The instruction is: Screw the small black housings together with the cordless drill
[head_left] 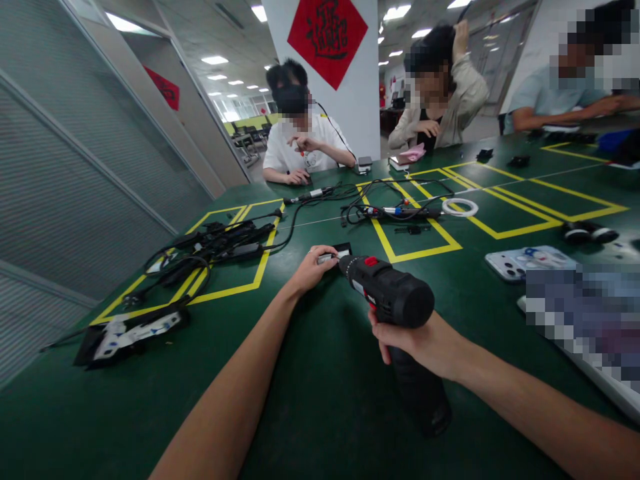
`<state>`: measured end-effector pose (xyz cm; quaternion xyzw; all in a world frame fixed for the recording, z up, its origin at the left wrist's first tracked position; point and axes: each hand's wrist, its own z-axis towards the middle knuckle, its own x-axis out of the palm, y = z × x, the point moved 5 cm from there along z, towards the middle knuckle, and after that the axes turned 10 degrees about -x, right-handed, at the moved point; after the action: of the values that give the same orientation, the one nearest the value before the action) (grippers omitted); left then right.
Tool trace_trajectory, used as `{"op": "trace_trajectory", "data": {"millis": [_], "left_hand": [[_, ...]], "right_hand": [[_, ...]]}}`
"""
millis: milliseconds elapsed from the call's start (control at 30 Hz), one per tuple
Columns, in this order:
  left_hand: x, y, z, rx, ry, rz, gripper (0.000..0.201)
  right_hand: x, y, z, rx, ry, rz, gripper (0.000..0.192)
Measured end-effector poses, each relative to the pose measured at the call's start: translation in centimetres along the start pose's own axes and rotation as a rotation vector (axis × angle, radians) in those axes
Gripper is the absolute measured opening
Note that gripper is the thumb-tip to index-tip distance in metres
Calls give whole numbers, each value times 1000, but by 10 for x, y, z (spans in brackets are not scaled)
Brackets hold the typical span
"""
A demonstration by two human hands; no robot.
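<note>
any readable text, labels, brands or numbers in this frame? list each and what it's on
Nothing reads clearly.
Red diamond paper sign on the white pillar: one black brush character, too stylised to read.
Second red diamond sign on the left wall: marks too small.
Black cordless power drill in the right hand: white label near the chuck, blurred.
Small black part under the left hand: no text visible.

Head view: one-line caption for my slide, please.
Right hand grips a black cordless drill, its tip at a small black part steadied by the left hand on green table.

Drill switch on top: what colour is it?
Red, on the black cordless drill; head view shows it best.
</note>
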<state>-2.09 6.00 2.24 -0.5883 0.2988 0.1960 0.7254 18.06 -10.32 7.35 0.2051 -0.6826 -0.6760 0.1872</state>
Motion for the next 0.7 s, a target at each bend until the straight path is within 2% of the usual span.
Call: {"op": "trace_trajectory", "data": {"millis": [700], "left_hand": [[0,2,1,0,2,-8,30]], "right_hand": [[0,1,0,-32,11,8,10]]}}
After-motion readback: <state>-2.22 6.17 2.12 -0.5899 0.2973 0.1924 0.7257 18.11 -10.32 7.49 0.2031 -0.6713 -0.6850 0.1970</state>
